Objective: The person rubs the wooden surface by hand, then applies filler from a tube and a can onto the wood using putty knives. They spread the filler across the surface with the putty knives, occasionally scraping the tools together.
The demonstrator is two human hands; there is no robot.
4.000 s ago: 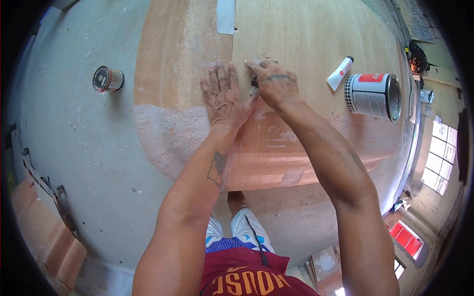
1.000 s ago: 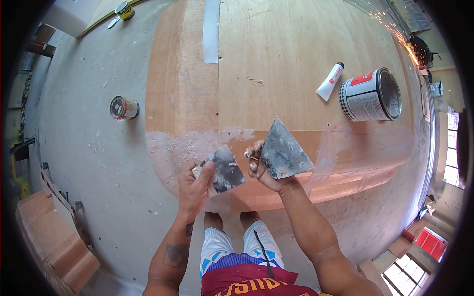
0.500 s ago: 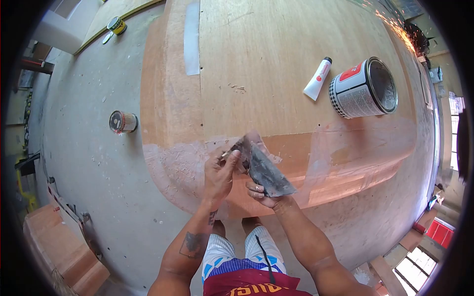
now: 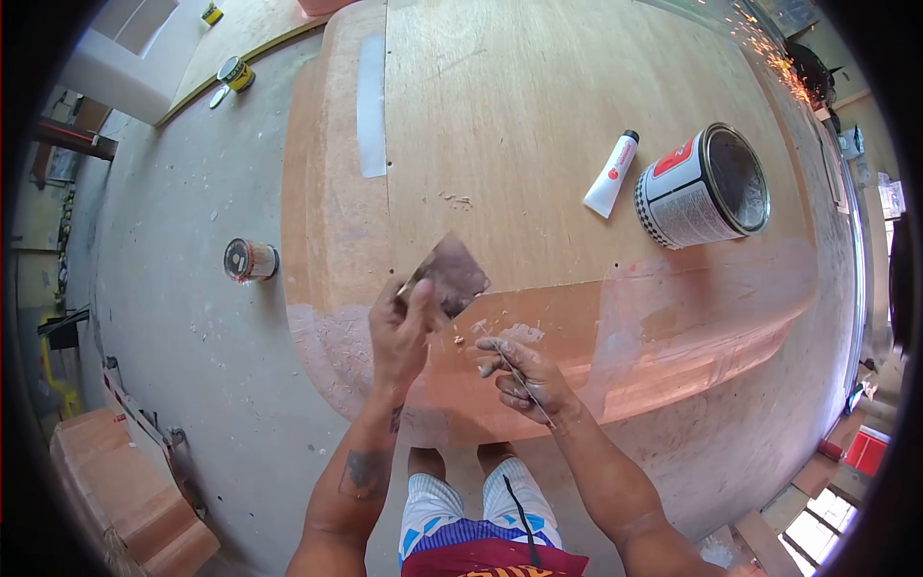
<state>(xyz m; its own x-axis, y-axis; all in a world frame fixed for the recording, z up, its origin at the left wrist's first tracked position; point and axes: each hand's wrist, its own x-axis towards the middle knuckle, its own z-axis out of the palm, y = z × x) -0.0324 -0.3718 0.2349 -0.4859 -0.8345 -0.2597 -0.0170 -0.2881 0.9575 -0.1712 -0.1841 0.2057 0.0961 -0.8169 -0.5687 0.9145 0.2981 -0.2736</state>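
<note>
My left hand [image 4: 402,332] grips a dark, flat square spreader [image 4: 456,279], tilted and slightly blurred, above the curved wooden panel [image 4: 500,125]. Just to its right, my right hand [image 4: 527,380] is closed on a thin flat blade [image 4: 524,383], seen nearly edge-on. The two tools are apart. Smeared filler [image 4: 332,351] covers the panel's near left corner, and my right fingers have pale residue on them. On the panel at the right, a white tube [image 4: 611,175] with a black cap lies beside a large open can [image 4: 707,188] resting on its side.
A small stained can [image 4: 251,261] is on the floor left of the panel. Further back are a yellow and black can [image 4: 236,74] and a round lid [image 4: 219,97]. Sparks [image 4: 769,58] fly at the back right. A wooden stepped piece [image 4: 125,490] lies at the lower left.
My hands have moved apart. The spreader in my left hand now faces up, and the blade in my right hand has turned from broadside to nearly edge-on. The view has shifted slightly.
</note>
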